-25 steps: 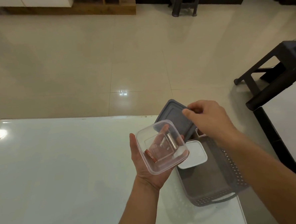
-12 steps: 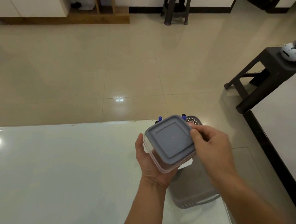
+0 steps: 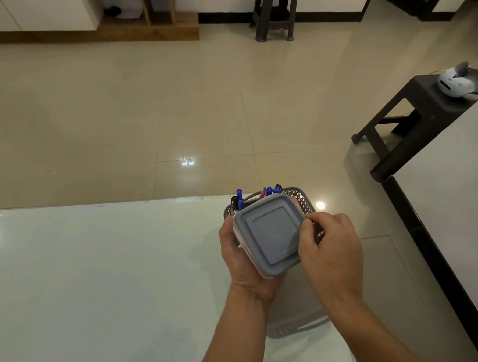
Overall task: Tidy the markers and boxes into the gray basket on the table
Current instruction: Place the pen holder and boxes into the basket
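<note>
Just below the middle of the frame, the left hand [image 3: 244,261] cradles a small square clear plastic box [image 3: 258,269] from beneath and from its left side, its fingers hidden under the box, so how they lie cannot be told. A gray square plastic lid [image 3: 272,233] sits on top of the box, covering it fully. The right hand [image 3: 330,248] comes in from the lower right, its thumb and fingers [image 3: 305,232] bent and pressed together on the lid's right edge, pinching it against the box.

The box is held in the air directly above the gray perforated plastic basket [image 3: 299,198], which stands on the glossy white table [image 3: 99,287] near its right edge; only the basket's far rim and its near handle end show around the hands. At the basket's far end, just above the lid in the frame, a cluster of markers with blue, black and pink caps [image 3: 240,199] stands upright.

In the right of the frame a dark plastic stool [image 3: 405,120] carries a white and gray headset-like object [image 3: 454,82]. Another dark stool [image 3: 273,10] stands on the beige tiled floor [image 3: 143,102] at the top centre.
</note>
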The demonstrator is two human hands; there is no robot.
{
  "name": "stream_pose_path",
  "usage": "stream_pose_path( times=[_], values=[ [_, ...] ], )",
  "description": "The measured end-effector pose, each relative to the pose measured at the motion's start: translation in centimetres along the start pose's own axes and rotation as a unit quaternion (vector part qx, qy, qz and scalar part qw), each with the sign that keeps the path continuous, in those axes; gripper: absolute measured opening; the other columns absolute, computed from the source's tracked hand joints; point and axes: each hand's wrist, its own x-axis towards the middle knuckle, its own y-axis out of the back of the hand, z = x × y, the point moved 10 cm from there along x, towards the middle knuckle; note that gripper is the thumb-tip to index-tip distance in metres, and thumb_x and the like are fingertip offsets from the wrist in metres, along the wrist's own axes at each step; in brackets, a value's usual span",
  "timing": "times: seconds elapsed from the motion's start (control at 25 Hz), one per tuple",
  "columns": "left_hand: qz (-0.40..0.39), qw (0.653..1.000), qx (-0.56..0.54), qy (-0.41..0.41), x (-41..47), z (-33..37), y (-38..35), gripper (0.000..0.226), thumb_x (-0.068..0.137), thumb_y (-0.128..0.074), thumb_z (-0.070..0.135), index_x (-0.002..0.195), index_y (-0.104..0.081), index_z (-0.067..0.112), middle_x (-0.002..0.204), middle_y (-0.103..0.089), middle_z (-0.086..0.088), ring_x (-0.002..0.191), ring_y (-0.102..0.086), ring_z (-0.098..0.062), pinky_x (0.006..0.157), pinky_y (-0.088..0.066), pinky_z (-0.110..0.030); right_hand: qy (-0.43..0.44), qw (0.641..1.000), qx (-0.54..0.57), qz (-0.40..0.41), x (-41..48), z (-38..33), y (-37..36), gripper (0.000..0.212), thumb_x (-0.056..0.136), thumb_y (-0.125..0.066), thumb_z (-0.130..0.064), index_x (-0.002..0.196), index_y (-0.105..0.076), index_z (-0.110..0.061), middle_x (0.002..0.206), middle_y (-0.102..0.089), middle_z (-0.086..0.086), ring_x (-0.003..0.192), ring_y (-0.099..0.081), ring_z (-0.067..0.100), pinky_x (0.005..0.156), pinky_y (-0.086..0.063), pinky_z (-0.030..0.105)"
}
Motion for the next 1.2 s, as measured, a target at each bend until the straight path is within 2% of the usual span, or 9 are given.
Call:
stream_pose_path(
  times=[0.24, 0.36, 0.52, 0.6, 0.72, 0.92, 1.04, 1.12, 1.2],
  values=[
    [0.045, 0.999, 0.000, 0.024, 0.2, -1.6, -0.2, 0.076, 0.092, -0.034, 0.069, 0.125, -0.069, 0.009, 0.119, -0.066, -0.020, 0.101, -0.065, -0.036, 0.089, -0.052, -0.046, 0.030, 0.997, -0.072, -0.027, 0.9, 0.6, 0.4, 0.031, 0.100, -0.048, -0.033, 0.116, -0.068, -0.015, 0.102, -0.052, -0.001, 0.083, -0.059, 0.014, 0.065, -0.059, 0.028],
    [0.064, 0.998, 0.011, 0.013, 0.5, -2.1, -0.2, 0.074, 0.094, -0.034, 0.066, 0.122, -0.071, 0.009, 0.116, -0.068, -0.020, 0.099, -0.067, -0.035, 0.088, -0.054, -0.046, 0.028, 0.985, -0.139, -0.093, 0.6, 0.3, -0.5, 0.067, 0.092, -0.034, -0.067, 0.136, -0.054, -0.020, 0.116, -0.047, 0.000, 0.102, -0.052, 0.015, 0.079, -0.059, 0.035],
    [0.078, 0.997, 0.014, -0.016, 1.2, -2.6, -0.1, 0.068, 0.096, -0.032, 0.064, 0.113, -0.075, 0.014, 0.107, -0.072, -0.017, 0.094, -0.070, -0.033, 0.086, -0.058, -0.045, 0.032, 0.960, -0.221, -0.168, -0.1, -0.5, -1.5, 0.123, 0.064, -0.023, -0.100, 0.158, -0.009, -0.022, 0.145, -0.029, 0.001, 0.131, -0.037, 0.021, 0.103, -0.047, 0.041],
    [0.036, 0.999, -0.016, -0.021, 1.8, -3.0, -0.4, 0.072, 0.098, -0.024, 0.066, 0.127, -0.065, 0.015, 0.117, -0.069, -0.020, 0.107, -0.067, -0.037, 0.097, -0.053, -0.053, 0.046, 0.958, -0.224, -0.175, 0.0, -0.8, -1.6, 0.124, 0.062, -0.025, -0.101, 0.157, -0.010, -0.024, 0.145, -0.028, 0.001, 0.131, -0.036, 0.021, 0.104, -0.047, 0.041],
    [0.069, 0.998, 0.011, -0.001, 1.8, -3.3, 0.1, 0.067, 0.094, -0.036, 0.062, 0.115, -0.074, 0.011, 0.108, -0.071, -0.018, 0.094, -0.070, -0.033, 0.083, -0.058, -0.044, 0.062, 0.969, -0.196, -0.138, 1.0, -0.4, -1.1, 0.108, 0.071, -0.031, -0.092, 0.155, -0.022, -0.024, 0.138, -0.034, 0.000, 0.126, -0.039, 0.020, 0.099, -0.051, 0.039],
    [0.082, 0.997, 0.003, 0.008, 1.3, -3.5, -0.9, 0.072, 0.093, -0.035, 0.063, 0.115, -0.075, 0.008, 0.109, -0.071, -0.020, 0.093, -0.071, -0.032, 0.080, -0.060, -0.042, 0.135, 0.975, -0.145, -0.105, 1.1, -0.6, -0.7, 0.082, 0.093, -0.030, -0.069, 0.156, -0.032, -0.016, 0.150, -0.044, 0.007, 0.134, -0.042, 0.023, 0.108, -0.045, 0.044],
    [0.089, 0.996, 0.016, 0.011, 1.1, -4.1, -0.4, 0.067, 0.092, -0.038, 0.063, 0.107, -0.079, 0.011, 0.102, -0.072, -0.016, 0.086, -0.071, -0.028, 0.077, -0.059, -0.038, 0.127, 0.961, -0.175, -0.175, 0.2, 0.0, -1.8, 0.099, 0.084, -0.017, -0.084, 0.161, -0.014, -0.023, 0.165, -0.019, 0.002, 0.148, -0.023, 0.020, 0.119, -0.025, 0.041],
    [0.096, 0.994, 0.035, 0.030, 0.8, -4.3, -0.4, 0.067, 0.091, -0.040, 0.063, 0.103, -0.080, 0.012, 0.098, -0.073, -0.015, 0.081, -0.071, -0.027, 0.074, -0.059, -0.038, 0.122, 0.956, -0.194, -0.182, -0.1, 0.3, -1.9, 0.114, 0.073, -0.026, -0.093, 0.162, -0.009, -0.023, 0.167, -0.014, 0.001, 0.150, -0.020, 0.022, 0.118, -0.026, 0.042],
    [0.107, 0.993, 0.034, 0.036, 0.8, -4.7, 0.1, 0.067, 0.093, -0.037, 0.063, 0.100, -0.081, 0.013, 0.095, -0.074, -0.014, 0.078, -0.072, -0.027, 0.069, -0.060, -0.036, 0.127, 0.962, -0.181, -0.158, -0.4, 0.2, -1.7, 0.114, 0.072, -0.039, -0.088, 0.161, -0.017, -0.021, 0.164, -0.023, 0.003, 0.147, -0.029, 0.025, 0.116, -0.033, 0.045]
  ],
)
